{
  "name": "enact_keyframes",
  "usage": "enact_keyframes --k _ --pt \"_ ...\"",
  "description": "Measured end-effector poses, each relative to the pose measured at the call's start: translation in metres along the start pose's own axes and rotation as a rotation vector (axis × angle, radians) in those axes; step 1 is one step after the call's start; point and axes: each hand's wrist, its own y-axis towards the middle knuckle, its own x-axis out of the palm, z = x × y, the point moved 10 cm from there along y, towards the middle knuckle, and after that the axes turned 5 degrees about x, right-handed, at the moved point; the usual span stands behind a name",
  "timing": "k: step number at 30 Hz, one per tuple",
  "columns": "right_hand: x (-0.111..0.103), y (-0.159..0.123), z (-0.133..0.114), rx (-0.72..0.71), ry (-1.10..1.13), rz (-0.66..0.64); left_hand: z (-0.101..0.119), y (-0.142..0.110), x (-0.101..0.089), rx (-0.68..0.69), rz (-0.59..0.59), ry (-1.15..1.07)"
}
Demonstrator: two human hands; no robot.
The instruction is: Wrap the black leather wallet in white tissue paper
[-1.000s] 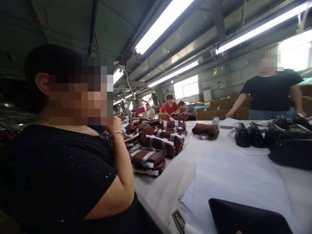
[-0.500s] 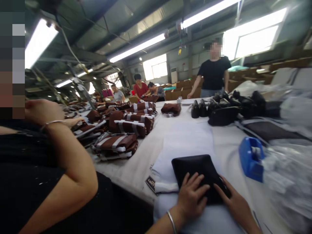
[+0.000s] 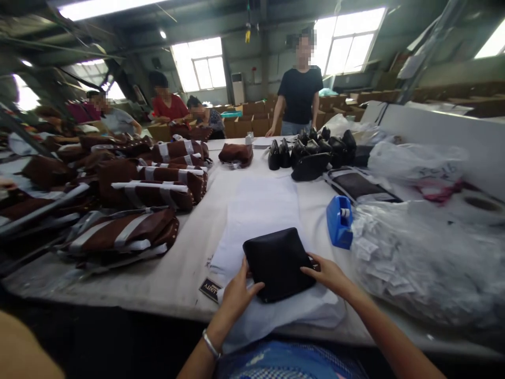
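Observation:
A flat, roughly rectangular black bag (image 3: 278,263) lies over white tissue paper (image 3: 262,205) in front of me. My left hand (image 3: 236,292) grips its left edge, the thumb on top and the fingers partly hidden at the side. On the opposite edge, my right hand (image 3: 325,273) pinches the bag between thumb and fingers. A black card tag (image 3: 209,289) with light lettering rests on the table just left of my left hand. To the right of the paper stands a blue tape dispenser (image 3: 339,223).
Brown bags with white wrapping (image 3: 126,231) crowd the left side. Black bags (image 3: 311,152) stand at the back right, and a clear plastic bag of white packets (image 3: 410,263) fills the right. A co-worker in black (image 3: 301,97) stands across the table (image 3: 189,273); others are farther left.
My view has swung right and levelled. My left hand has gone from lying on top of the bag to gripping its left edge. The co-worker's raised arm at left has mostly left view.

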Motion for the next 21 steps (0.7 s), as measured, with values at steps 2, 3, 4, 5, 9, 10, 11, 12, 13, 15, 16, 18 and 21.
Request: enact_keyframes --k 2,3,4,5,9,10,11,12,13,15,16,18,21 --pt "-0.004 0.000 -0.002 0.045 -0.039 0.001 0.000 0.001 0.000 0.020 -0.029 0.073" --pt "-0.005 -0.001 -0.003 0.066 -0.025 -0.003 0.001 0.001 0.002 0.051 -0.045 0.110" --pt "-0.004 -0.002 -0.003 0.084 0.016 -0.019 0.004 0.000 0.003 0.092 -0.050 0.157" --pt "-0.002 -0.004 -0.003 0.100 0.078 -0.045 0.009 -0.002 0.004 0.140 -0.041 0.215" --pt "0.016 -0.017 -0.004 0.159 0.382 -0.205 0.041 -0.021 0.006 0.368 0.101 0.468" --pt "0.020 -0.019 -0.006 0.168 0.445 -0.248 0.051 -0.029 0.009 0.444 0.129 0.494" --pt "0.023 -0.022 -0.009 0.168 0.497 -0.291 0.061 -0.038 0.015 0.540 0.128 0.495" --pt "0.025 -0.023 -0.014 0.165 0.537 -0.332 0.071 -0.048 0.024 0.645 0.098 0.475" --pt "0.027 -0.023 -0.019 0.163 0.560 -0.367 0.078 -0.057 0.035 0.750 0.038 0.439" --pt "0.027 -0.022 -0.025 0.173 0.560 -0.411 0.085 -0.073 0.057 0.899 -0.134 0.346" --pt "0.026 -0.019 -0.027 0.181 0.551 -0.417 0.085 -0.077 0.066 0.922 -0.217 0.313" --pt "0.023 -0.014 -0.030 0.193 0.543 -0.419 0.078 -0.077 0.078 0.885 -0.327 0.293" --pt "0.021 -0.008 -0.033 0.219 0.585 -0.416 0.067 -0.071 0.089 0.816 -0.401 0.330"
